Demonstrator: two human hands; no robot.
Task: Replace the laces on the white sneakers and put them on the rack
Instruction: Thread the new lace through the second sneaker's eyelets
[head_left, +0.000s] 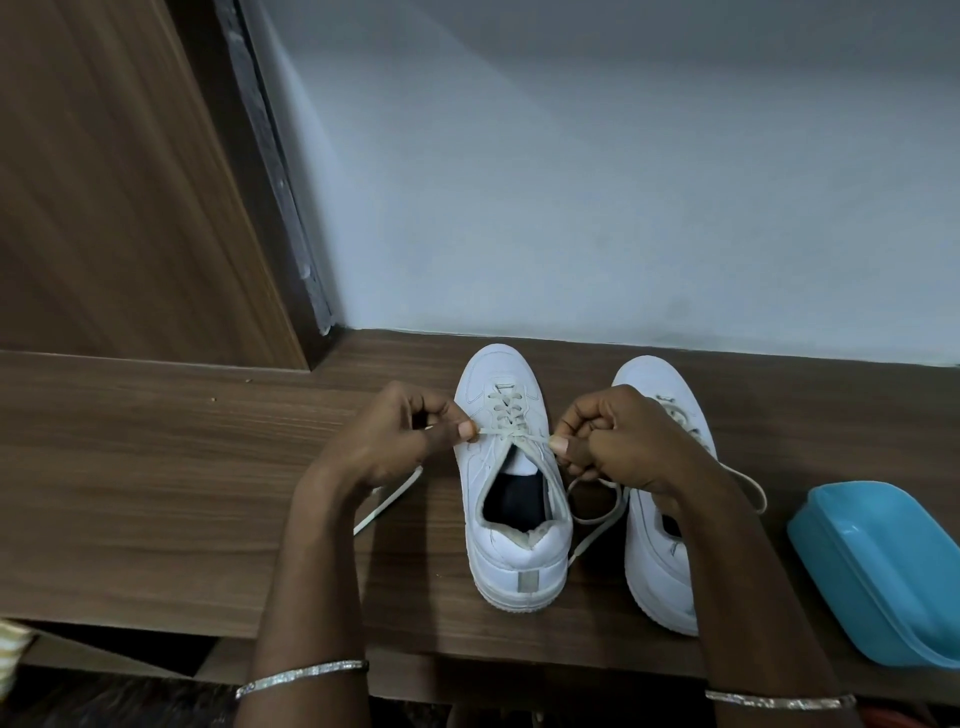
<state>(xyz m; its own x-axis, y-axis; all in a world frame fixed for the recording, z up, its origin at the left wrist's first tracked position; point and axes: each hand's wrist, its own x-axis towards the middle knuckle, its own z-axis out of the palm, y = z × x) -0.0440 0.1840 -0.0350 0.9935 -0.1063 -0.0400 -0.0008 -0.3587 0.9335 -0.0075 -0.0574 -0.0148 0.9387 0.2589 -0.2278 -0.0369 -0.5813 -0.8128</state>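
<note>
To my right lies a light blue plastic tub, its far end cut off by the edge of view. It rests on a brown wood-grain top, where two tiny crumbs sit near the back on the left. Behind that stands a plain pale wall. A tall wooden panel rises on my left, edged by a dark, scuffed strip. I wear a thin silver bangle on my left wrist and another bangle on my right. A bit of striped cloth shows at bottom left.

Wooden shelf holds two white sneakers and blue tub.
</note>
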